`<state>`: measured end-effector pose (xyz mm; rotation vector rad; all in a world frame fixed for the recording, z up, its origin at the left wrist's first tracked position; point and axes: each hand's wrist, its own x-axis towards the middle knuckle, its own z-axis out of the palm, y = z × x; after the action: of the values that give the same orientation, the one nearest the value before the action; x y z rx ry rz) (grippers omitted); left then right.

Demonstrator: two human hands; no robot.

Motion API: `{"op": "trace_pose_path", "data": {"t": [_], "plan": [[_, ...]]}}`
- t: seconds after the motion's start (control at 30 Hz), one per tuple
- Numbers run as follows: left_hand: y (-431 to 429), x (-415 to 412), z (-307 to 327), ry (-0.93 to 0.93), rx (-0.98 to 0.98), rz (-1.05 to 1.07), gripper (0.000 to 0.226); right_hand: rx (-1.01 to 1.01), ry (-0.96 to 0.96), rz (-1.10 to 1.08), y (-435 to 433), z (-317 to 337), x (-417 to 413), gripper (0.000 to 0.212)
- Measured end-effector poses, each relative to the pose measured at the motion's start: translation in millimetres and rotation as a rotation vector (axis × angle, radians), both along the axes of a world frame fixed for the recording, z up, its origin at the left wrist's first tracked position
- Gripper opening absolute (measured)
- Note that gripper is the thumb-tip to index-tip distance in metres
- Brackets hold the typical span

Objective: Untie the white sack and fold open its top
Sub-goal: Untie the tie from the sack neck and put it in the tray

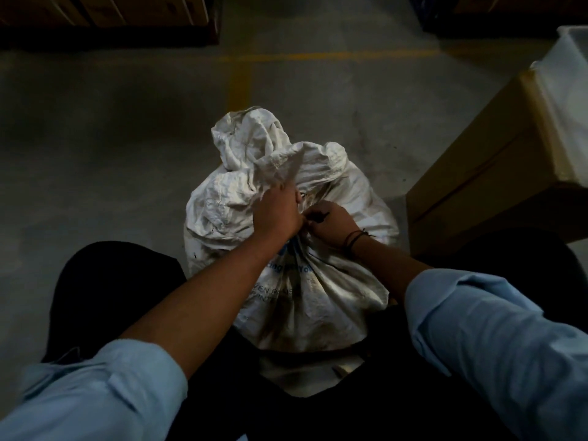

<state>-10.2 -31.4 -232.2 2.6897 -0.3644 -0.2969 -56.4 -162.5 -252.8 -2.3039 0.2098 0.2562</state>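
Observation:
A full white woven sack with blue print stands on the concrete floor between my knees. Its top is gathered into a bunched neck, and the loose crumpled end flops away from me. My left hand is closed around the gathered neck. My right hand sits right beside it on the neck, its fingers pinching a thin dark string at the tie. The knot itself is hidden between my hands.
A tall cardboard box stands close on the right, with a white plastic bin behind it. Dark pallets with boxes line the far side. Yellow lines mark the grey floor.

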Motion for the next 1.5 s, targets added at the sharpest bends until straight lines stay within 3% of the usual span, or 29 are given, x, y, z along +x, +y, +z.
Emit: {"op": "trace_pose_path", "data": {"t": [0.1,0.43,0.57,0.7,0.8,0.87,0.97,1.1,1.23,1.4,1.5], "plan": [[1.3,3.3,0.4,-0.003,0.035,0.012,0.041,-0.156,-0.028,-0.001,2.0,-4.2,-0.2,0.033],[16.5,6.0,3.4,0.014,-0.063,0.013,0.042,-0.172,0.046,0.084,-1.5,2.9,-9.9,0.055],[40.4,13.7,-5.6,-0.097,-0.035,0.005,0.025,-0.164,0.089,0.127,-4.6,6.9,-8.8,0.040],[66.1,32.0,0.1,0.103,-0.049,0.076,0.038,-0.140,0.085,0.123,-3.9,7.1,-8.0,0.036],[62.1,26.6,5.8,0.215,-0.183,-0.059,0.021,-0.090,0.101,0.097,-3.6,2.9,-2.3,0.028],[60.0,22.2,-0.2,0.192,-0.168,-0.130,0.018,-0.051,0.118,0.057,-2.3,-2.6,5.7,0.026],[58.1,22.7,-6.2,0.146,-0.131,-0.114,0.020,0.105,0.102,-0.087,-2.2,-10.0,15.6,0.048],[51.1,27.0,-8.1,0.199,-0.157,-0.095,0.018,0.137,0.128,-0.132,-5.2,-6.0,17.0,0.029],[41.5,20.9,-8.5,0.165,-0.076,-0.006,0.051,0.053,0.145,-0.129,-4.4,-18.7,18.3,0.045],[35.4,15.2,-14.1,0.091,-0.001,0.060,0.106,0.036,0.115,-0.137,-2.2,-22.7,17.0,0.045],[33.4,14.3,-8.1,0.118,0.019,0.098,0.107,0.060,0.097,-0.095,-5.0,-26.6,17.3,0.043]]}}
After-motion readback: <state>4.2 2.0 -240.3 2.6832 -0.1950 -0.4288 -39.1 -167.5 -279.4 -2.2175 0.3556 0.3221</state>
